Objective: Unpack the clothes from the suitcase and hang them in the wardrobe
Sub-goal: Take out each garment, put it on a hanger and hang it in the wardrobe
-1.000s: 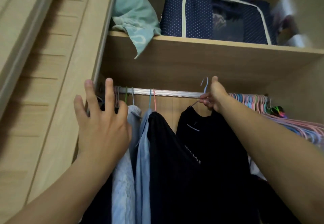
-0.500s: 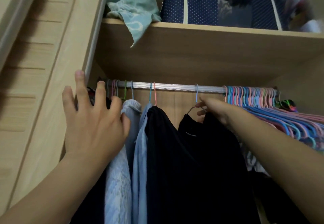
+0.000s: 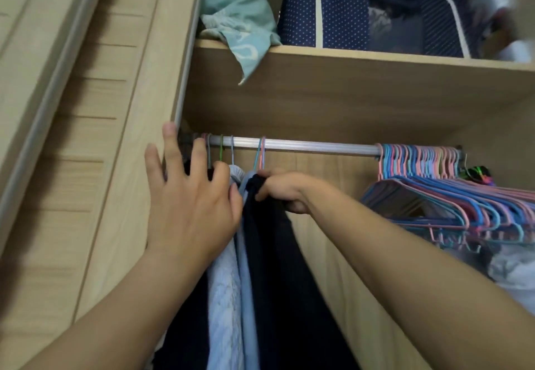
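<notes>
Matt pale wood-grain wardrobe; ribbed, shiny metal rail; smooth coated hangers; soft dark cloth garment; dotted fabric storage box

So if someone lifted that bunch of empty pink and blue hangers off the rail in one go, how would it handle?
Probably awkward. The empty hangers are thin and packed tight on the rail, so their hooks and arms would likely tangle. They look light, since each is only a slim frame. Being loose from one another, they would probably fan apart and some slip free unless gripped near the hooks.

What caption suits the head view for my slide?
Both hands, left hand and right hand, bunch dark and pale-blue hanging clothes leftward along the silver metal wardrobe rail.
</notes>
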